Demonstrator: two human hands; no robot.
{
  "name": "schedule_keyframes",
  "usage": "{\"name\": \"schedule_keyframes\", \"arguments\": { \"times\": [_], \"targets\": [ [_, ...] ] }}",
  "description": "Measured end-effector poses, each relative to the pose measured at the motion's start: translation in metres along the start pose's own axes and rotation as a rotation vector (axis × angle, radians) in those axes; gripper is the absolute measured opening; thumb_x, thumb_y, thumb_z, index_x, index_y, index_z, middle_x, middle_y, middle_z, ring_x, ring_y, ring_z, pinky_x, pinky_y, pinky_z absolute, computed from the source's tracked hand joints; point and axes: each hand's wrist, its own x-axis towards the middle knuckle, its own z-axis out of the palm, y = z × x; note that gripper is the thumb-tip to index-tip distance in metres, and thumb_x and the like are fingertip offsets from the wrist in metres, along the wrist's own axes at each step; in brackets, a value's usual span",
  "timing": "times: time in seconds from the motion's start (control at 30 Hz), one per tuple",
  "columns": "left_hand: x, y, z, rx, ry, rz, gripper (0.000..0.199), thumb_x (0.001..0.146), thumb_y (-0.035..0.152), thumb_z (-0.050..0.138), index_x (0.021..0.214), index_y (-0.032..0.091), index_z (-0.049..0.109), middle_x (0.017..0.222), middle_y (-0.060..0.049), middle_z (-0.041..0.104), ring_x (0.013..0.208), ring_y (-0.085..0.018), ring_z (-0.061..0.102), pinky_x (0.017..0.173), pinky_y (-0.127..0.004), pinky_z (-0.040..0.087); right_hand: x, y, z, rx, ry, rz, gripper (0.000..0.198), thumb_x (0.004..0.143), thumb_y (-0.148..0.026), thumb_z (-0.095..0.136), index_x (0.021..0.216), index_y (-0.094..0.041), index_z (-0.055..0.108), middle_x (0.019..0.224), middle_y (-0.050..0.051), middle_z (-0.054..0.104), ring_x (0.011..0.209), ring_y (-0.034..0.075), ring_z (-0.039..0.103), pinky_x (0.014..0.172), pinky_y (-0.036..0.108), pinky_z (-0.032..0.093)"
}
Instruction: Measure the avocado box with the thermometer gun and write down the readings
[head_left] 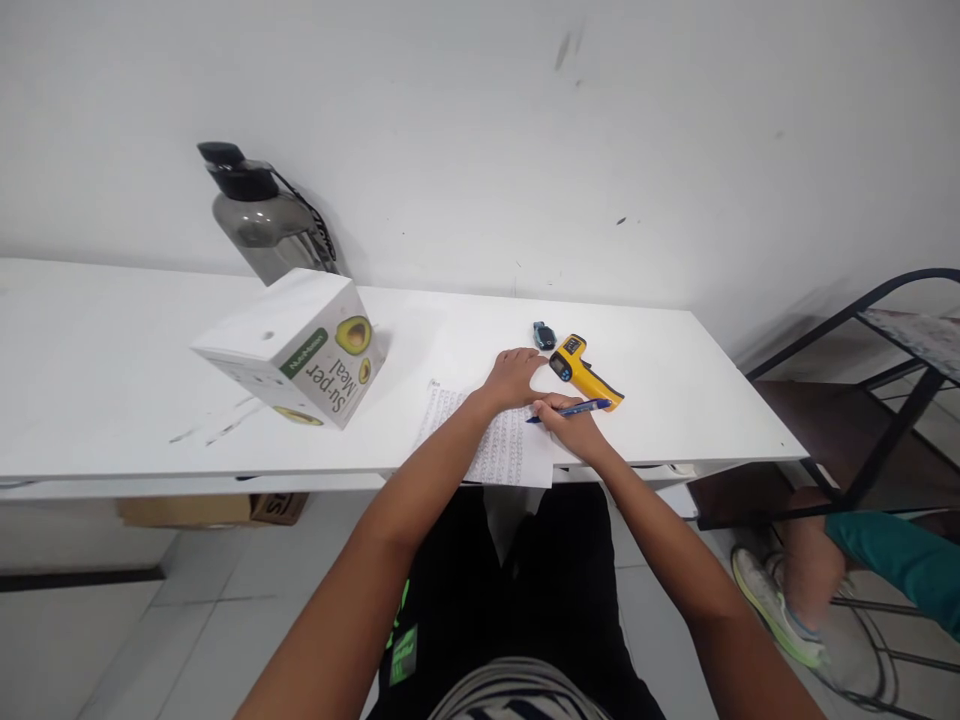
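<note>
My right hand (pixel 571 428) is closed around a blue pen (pixel 585 408), its tip close to the right part of a sheet of paper (pixel 536 468). Rows of handwriting cover much of that sheet. Flat across the paper's upper edge lies my left hand (pixel 516 378), fingers stretched out, holding nothing. Just beyond my hands is a yellow infrared thermometer gun (pixel 592 383) with a small dark screen. A small dark device with a teal edge (pixel 544 336), possibly a watch, sits beyond my left fingertips.
A white "Su-per Meal" box (pixel 300 345) stands on the white table (pixel 112 370), left of the paper. Behind it a grey bottle (pixel 262 225) leans near the wall. At right are a dark metal rack (pixel 885 430) and another person's leg and shoe (pixel 776 605). A cardboard box (pixel 184 511) is below the table.
</note>
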Motion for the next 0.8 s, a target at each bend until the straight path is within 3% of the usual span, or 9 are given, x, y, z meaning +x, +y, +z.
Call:
{"name": "schedule_keyframes", "arguments": {
  "times": [0.43,0.8],
  "targets": [
    [-0.0002,0.0013,-0.001,-0.021,-0.002,-0.006,0.059,0.079,0.05,0.059,0.131,0.026,0.048,0.144,-0.007,0.043,0.135,-0.025,0.035,0.111,-0.042,0.026,0.001,0.0022,0.0006,0.005,0.043,-0.009,0.034,0.083,-0.044,0.052,0.059,-0.021,0.054,0.06,-0.001,0.055,0.065,0.017,0.053,0.063,0.03,0.04],
    [0.0002,-0.0011,0.0016,-0.03,0.004,0.001,0.061,0.078,0.056,0.058,0.131,0.026,0.047,0.143,-0.007,0.044,0.134,-0.027,0.035,0.111,-0.043,0.026,0.0006,0.0031,0.0007,0.013,0.02,0.012,0.034,0.084,-0.042,0.053,0.058,-0.021,0.055,0.059,-0.001,0.056,0.065,0.017,0.055,0.064,0.029,0.04]
  ]
}}
